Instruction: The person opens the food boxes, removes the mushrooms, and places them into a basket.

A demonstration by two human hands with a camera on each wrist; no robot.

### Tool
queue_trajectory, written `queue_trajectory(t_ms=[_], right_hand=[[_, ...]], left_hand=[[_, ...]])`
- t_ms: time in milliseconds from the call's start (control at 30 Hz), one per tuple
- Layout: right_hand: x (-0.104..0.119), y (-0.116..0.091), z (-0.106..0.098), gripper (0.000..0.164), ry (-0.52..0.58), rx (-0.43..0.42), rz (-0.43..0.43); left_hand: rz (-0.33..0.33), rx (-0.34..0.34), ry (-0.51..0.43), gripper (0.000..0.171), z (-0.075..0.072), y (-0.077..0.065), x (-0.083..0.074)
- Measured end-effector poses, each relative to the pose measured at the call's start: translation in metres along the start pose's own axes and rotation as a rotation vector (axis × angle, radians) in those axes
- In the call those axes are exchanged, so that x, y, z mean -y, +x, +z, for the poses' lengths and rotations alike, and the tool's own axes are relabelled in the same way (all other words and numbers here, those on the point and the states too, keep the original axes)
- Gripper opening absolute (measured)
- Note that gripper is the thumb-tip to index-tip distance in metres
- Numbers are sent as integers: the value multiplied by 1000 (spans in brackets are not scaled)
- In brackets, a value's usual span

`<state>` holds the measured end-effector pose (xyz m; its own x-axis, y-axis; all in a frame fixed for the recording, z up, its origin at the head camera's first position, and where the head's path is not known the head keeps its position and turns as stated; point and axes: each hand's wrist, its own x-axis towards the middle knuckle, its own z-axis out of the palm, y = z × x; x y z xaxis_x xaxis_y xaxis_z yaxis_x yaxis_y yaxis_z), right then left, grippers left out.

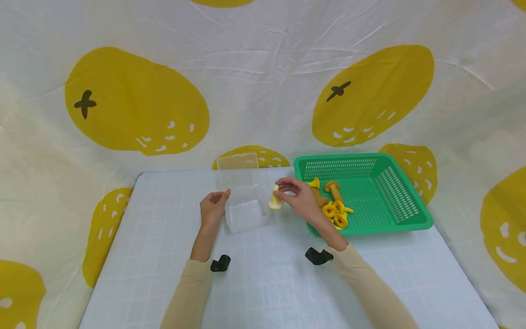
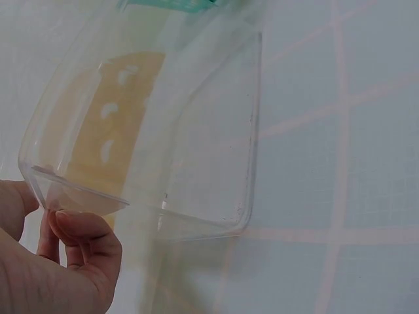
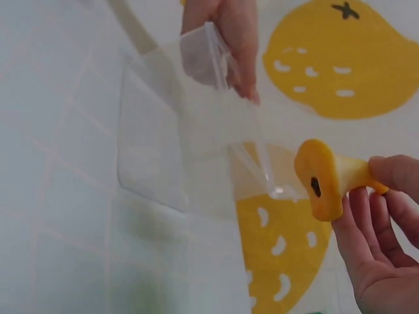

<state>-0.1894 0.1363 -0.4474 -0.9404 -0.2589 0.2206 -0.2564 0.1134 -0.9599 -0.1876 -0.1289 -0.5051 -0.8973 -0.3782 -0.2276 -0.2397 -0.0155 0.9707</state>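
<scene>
A clear plastic box (image 1: 245,204) with its lid raised stands on the pale checked table (image 1: 263,283). My left hand (image 1: 213,208) pinches the box's left rim (image 2: 49,190), thumb and fingers on the corner. My right hand (image 1: 297,197) holds a pale yellow toy mushroom (image 1: 276,201) just right of the box's rim, apart from it. In the right wrist view the mushroom (image 3: 327,178) is pinched by its stem, cap toward the box (image 3: 190,137). The box looks empty.
A green perforated basket (image 1: 407,210) sits right of the box, holding several yellow and brown toy mushrooms (image 1: 334,205). A white cloth with large yellow fruit prints (image 1: 135,100) hangs behind and around the table. Black wrist straps (image 1: 316,256) show on both sleeves.
</scene>
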Motion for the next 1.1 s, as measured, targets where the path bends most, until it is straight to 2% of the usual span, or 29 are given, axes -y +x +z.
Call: queue_trajectory(t_ms=[300,533,867,1100], right_hand=[[5,-8,-44,38,79,-98,105],[0,-13,-75,43,116,-166,123],[-5,-28,-115,40,57,-251,185],[-17,-38,-141,37,20,-297,209]], left_hand=[[6,-8,11,32,-1,1,1],[-17,1,23,36,-3,1,0],[-19,8,22,36,-3,1,2],[-16,11,33,37,-2,1,1]])
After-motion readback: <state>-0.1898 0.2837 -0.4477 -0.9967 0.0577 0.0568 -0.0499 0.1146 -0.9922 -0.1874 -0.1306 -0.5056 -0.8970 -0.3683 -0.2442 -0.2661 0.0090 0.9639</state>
